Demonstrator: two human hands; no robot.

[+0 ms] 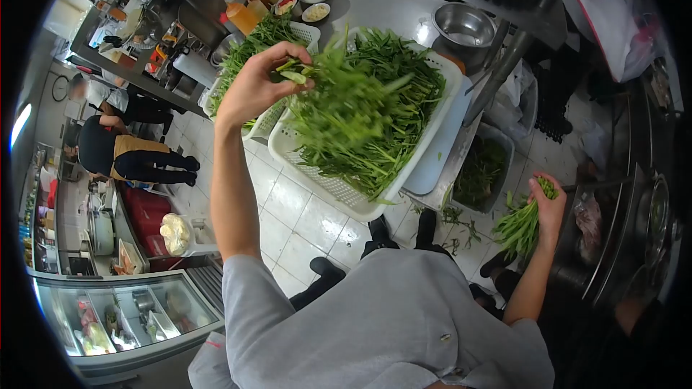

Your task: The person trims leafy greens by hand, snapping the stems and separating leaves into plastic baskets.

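Observation:
My left hand (263, 83) pinches the cut stem ends of some leafy greens, which look like water spinach. Their leaves are blurred by motion over the white perforated basket (328, 191). That basket is heaped with the same long-stemmed greens (404, 75). Low on the right, my right hand (549, 209) is closed round a bunch of greens (517, 227), leaves hanging down and away from the basket. Just beyond my left hand, a second white basket (306, 34) also holds greens.
Sauce bottles (241, 18) and small bowls (316, 13) stand at the back of the counter, with a steel bowl (465, 23) to the right. A grey bin (483, 169) holds greens, and scraps (461, 227) litter the floor. Two people (130, 148) stand at left.

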